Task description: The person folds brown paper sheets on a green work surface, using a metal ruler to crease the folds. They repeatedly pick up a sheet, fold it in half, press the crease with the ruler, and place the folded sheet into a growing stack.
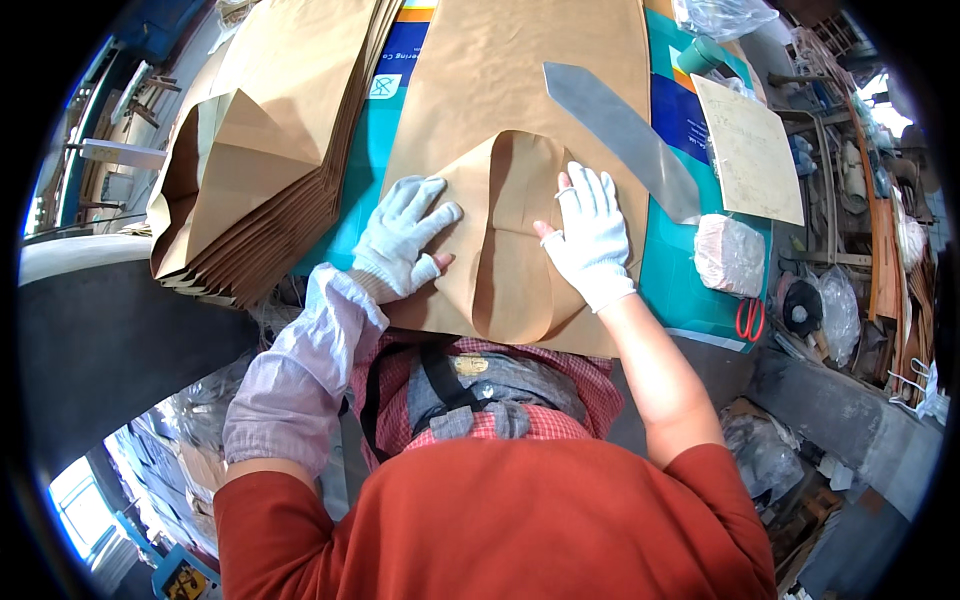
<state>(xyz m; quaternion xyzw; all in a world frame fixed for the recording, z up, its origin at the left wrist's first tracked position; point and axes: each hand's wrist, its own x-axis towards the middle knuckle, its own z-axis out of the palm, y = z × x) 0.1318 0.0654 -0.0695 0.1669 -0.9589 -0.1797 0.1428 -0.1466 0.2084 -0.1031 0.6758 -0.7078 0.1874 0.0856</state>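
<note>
A large brown paper bag [520, 60] lies flat before me, its near end folded out into a diamond with an opening [510, 260] down the middle. My left hand [402, 235], in a white glove with bare thumb tip, rests spread on the left side of that folded end. On the right side lies my right hand [590, 235], gloved the same way, fingers stretched out. Both palms press on the paper and neither grips anything. A flat grey metal blade-shaped plate [630, 140] with a pointed far end lies on the bag, beyond my right hand.
To the left is a stack of folded brown paper bags [260, 190]. Right of the bag, on the teal printed sheet [672, 275], are a wrapped whitish block [729, 255], red-handled scissors [750, 318], a cream board [748, 150] and a green cylinder [702, 56].
</note>
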